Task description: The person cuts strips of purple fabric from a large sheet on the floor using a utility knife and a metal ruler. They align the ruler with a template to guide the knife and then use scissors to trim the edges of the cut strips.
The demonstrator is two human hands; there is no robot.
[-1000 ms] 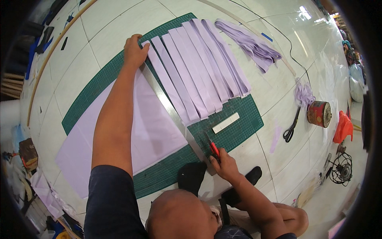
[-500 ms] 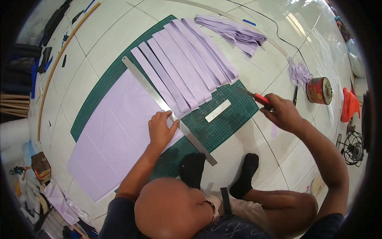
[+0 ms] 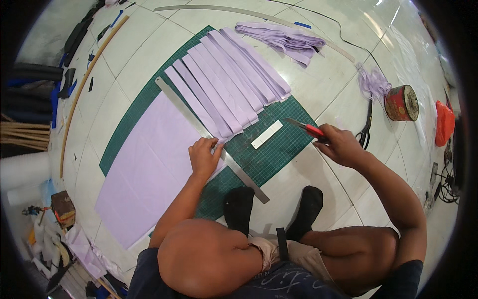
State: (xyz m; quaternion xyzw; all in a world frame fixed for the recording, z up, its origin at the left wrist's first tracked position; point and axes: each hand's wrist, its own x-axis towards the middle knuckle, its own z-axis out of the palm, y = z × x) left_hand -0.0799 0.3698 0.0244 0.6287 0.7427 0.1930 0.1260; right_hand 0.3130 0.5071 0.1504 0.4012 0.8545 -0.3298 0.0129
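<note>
My left hand (image 3: 203, 158) presses on a long steel ruler (image 3: 181, 107), its fingers bent and the thumb close beside them. The ruler lies slantwise along the edge of a large lilac fabric sheet (image 3: 149, 164), on a green cutting mat (image 3: 119, 144). To its right, several cut lilac strips (image 3: 234, 74) lie side by side in a fan. In my right hand (image 3: 343, 146) is a red utility knife (image 3: 312, 130), closed in the fingers. Its blade points left, raised over the mat's right part, apart from the fabric. A short white ruler (image 3: 267, 134) lies near the blade.
Bundled lilac strips (image 3: 281, 40) lie beyond the mat. Black scissors (image 3: 366, 127), a round tin (image 3: 401, 103) and a red plastic bag (image 3: 444, 123) stand or lie at right. A long wooden rod (image 3: 74, 94) runs along the left. My socked feet (image 3: 239, 207) are close to the mat.
My right hand has brought the knife slightly left and down, nearer the short white ruler. My left hand stays on the steel ruler. The view has shifted a little.
</note>
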